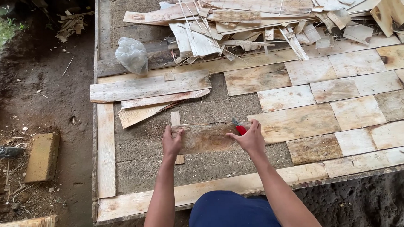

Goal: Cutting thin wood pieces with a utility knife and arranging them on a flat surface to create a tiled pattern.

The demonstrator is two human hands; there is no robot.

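Knees in blue cloth (230,215) fill the bottom centre, nearest the viewer, and two bare forearms reach forward from them to a veneer sheet (208,137), the reference point for everything else. The sheet is thin, brown and grainy, and it lies flat on a large wooden panel (144,146).

The left hand (172,143) grips the sheet's left end, thumb on top and fingers curled round the edge. The right hand (248,138) presses on the sheet's right end with fingers partly bent, and it also holds a small red tool (239,128) whose tip pokes out above the knuckles. A narrow wood strip (176,128) runs under the sheet's left end, sticking out above and below it.

Just right of the sheet, pale veneer patches (339,97) lie side by side in rows, covering that part of the panel. Light border strips (106,150) frame the panel to the sheet's left and below it. Just beyond the sheet lie three longer planks (150,87), loosely stacked.

Left of the panel, on bare dirt, sits a yellowish block (42,156). Farther beyond the sheet rests a crumpled clear plastic bag (132,55), and past it, to the right, a heap of veneer scraps (261,20).
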